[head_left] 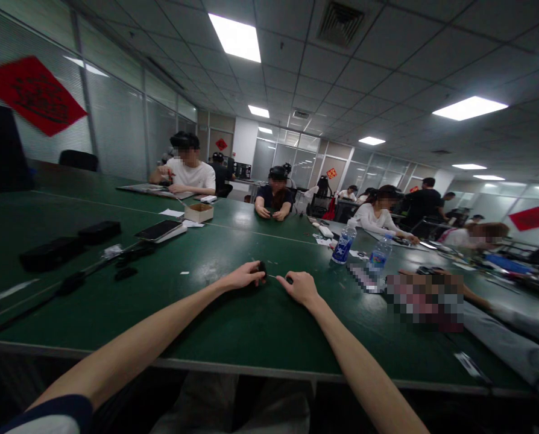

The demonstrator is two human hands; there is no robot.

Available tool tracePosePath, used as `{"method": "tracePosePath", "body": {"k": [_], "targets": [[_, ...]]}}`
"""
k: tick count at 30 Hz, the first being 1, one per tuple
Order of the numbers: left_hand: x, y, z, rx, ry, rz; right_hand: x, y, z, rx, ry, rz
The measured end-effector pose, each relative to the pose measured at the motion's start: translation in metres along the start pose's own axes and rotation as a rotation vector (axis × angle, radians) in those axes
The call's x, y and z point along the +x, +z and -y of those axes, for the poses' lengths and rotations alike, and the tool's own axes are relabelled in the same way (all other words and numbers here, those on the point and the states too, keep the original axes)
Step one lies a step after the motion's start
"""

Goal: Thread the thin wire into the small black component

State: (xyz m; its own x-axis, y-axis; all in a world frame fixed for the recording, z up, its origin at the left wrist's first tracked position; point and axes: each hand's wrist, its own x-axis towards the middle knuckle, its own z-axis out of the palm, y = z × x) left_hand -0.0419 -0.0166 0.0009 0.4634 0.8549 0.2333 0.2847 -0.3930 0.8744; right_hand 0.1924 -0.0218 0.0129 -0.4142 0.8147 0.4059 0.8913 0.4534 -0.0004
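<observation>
Over the middle of the green table (pixel 224 319), my left hand (pixel 243 276) is closed around a small black object (pixel 263 270), whose kind is too small to make out. Just to its right, my right hand (pixel 302 287) grips a small screwdriver (pixel 272 276). Its thin metal shaft points left toward the black object, and its dark handle is mostly covered by my fingers. Whether the shaft's tip touches the black object I cannot tell. Both forearms reach in from the near table edge.
To the left lie black boxes (pixel 100 231), a dark-screened tablet (pixel 158 229) and an open cardboard box (pixel 199 212). Two water bottles (pixel 343 242) stand on the right. A neighbour's arm (pixel 477 297) rests at the far right. Other people sit around the table.
</observation>
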Motion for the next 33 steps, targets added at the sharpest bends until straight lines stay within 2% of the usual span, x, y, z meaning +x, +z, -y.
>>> {"method": "tracePosePath", "body": {"k": [12, 20, 25, 33], "targets": [[-0.001, 0.000, -0.003, -0.044, -0.010, 0.019, 0.000, 0.004, -0.002, 0.058, -0.010, -0.063], [-0.004, 0.002, -0.007, 0.033, -0.048, 0.100, 0.007, -0.009, -0.018, 0.315, 0.099, -0.258], [-0.004, 0.003, -0.008, 0.047, -0.060, 0.081, 0.005, -0.010, -0.025, 0.324, 0.027, -0.131], [-0.001, 0.003, -0.001, 0.054, -0.041, 0.062, 0.002, -0.001, -0.010, 0.120, -0.092, 0.096]]}}
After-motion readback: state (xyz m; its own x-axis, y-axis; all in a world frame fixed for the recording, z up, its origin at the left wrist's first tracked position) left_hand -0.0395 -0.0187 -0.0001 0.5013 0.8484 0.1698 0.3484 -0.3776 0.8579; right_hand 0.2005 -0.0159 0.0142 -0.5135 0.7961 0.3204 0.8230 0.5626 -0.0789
